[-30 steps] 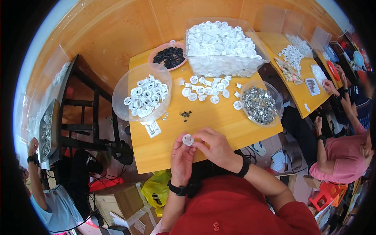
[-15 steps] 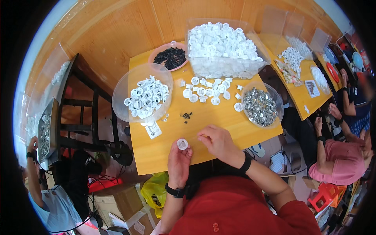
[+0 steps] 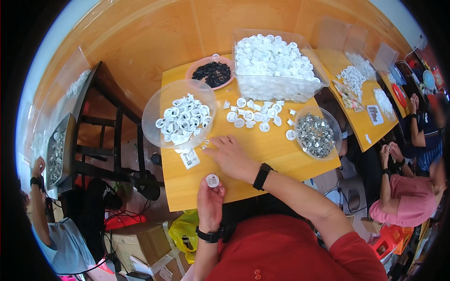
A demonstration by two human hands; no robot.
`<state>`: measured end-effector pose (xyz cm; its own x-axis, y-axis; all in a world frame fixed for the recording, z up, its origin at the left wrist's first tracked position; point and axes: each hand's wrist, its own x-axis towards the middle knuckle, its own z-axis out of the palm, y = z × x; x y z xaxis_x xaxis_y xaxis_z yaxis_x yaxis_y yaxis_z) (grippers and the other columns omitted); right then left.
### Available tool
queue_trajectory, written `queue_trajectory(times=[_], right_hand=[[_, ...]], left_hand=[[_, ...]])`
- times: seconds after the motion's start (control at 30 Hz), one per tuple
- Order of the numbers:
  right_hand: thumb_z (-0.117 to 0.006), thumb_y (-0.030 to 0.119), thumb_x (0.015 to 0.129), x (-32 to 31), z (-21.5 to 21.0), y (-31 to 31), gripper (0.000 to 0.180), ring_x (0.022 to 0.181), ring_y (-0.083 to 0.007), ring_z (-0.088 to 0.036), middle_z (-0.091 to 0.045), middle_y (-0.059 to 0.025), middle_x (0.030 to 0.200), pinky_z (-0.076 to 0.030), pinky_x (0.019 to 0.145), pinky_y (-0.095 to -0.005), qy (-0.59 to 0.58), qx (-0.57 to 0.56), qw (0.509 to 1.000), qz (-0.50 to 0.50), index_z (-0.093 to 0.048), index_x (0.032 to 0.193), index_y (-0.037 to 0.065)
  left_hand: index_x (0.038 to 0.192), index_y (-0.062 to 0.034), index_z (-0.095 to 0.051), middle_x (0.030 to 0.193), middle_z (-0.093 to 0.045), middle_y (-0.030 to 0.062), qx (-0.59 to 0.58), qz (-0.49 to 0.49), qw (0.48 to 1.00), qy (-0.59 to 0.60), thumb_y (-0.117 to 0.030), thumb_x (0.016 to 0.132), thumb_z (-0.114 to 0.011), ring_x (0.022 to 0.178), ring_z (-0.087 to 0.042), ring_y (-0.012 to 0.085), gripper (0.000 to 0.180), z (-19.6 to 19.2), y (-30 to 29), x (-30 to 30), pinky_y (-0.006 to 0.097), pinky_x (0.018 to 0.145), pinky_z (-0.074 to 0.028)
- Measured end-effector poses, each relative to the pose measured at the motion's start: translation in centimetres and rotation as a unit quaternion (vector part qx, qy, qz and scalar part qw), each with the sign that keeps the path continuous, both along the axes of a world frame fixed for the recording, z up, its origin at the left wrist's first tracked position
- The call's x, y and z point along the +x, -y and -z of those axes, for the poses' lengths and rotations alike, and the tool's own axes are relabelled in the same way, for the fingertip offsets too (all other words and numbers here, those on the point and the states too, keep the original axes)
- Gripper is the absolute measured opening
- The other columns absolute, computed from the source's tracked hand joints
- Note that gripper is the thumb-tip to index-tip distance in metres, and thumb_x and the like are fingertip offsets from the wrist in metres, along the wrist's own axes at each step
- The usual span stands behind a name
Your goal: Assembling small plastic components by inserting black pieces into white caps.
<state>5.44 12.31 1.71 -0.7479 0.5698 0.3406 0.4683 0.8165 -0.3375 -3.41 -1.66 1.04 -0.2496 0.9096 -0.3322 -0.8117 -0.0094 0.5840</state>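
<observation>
My left hand, near the front edge of the table, is closed on a round white plastic cap, held up between thumb and fingers. My right hand reaches across the wooden table with its fingers spread and stretched to the left. Its fingertips are close to a few small silver metal pieces beside a clear round tub of white caps with dark openings. A printed white packet lies just below that tub. No held thing shows in my right hand.
Loose white caps lie mid-table. Behind them stands a large clear bin of white caps, next to a pink dish of black pieces. A round tub of metal parts stands right. Co-workers sit at tables on both sides.
My right hand has moved left and forward, from near the left hand to the small silver pieces, and now covers the spot of the little black pile. My left hand still holds the cap.
</observation>
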Motion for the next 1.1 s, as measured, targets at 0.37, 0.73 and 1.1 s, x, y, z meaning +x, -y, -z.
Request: queue_trajectory(times=[0.37, 0.73, 1.1], right_hand=[[-0.057, 0.013, 0.083, 1.1, 0.4, 2.3, 0.037, 0.118, -0.0292, -0.041, -0.050, -0.0071, 0.123, -0.026, 0.099, -0.0566, 0.068, 0.060, 0.996, 0.013, -0.053, 0.119, 0.006], [-0.052, 0.009, 0.078, 3.1, -1.1, 1.3, 0.019, 0.095, -0.0258, -0.050, -0.055, -0.0107, 0.093, -0.036, 0.084, -0.0394, -0.045, 0.023, 0.998, 0.036, -0.060, 0.094, 0.003], [-0.057, 0.011, 0.078, -0.7, 1.3, 0.7, 0.005, 0.076, -0.0258, -0.052, -0.052, -0.0073, 0.076, -0.035, 0.073, -0.0394, -0.086, 0.005, 0.993, 0.086, -0.054, 0.075, 0.008]], left_hand=[[0.109, -0.0074, -0.052, 0.086, -0.056, 0.0047, 0.021, 0.003, 0.999, 0.025, -0.031, 0.099, -0.042, 0.076, -0.051, 0.0144, 0.027, 0.4, 0.1, -0.7, 0.026, 0.067, -0.042], [0.112, -0.0072, -0.051, 0.090, -0.055, 0.0040, 0.038, 0.022, 0.999, 0.018, -0.027, 0.098, -0.045, 0.077, -0.052, 0.0139, 0.026, 0.5, -0.1, -0.8, 0.025, 0.068, -0.044], [0.109, -0.0055, -0.052, 0.091, -0.055, 0.0048, -0.008, 0.021, 1.000, -0.021, -0.027, 0.097, -0.047, 0.072, -0.051, 0.0127, 0.025, -0.4, 0.3, -0.5, 0.024, 0.066, -0.043]])
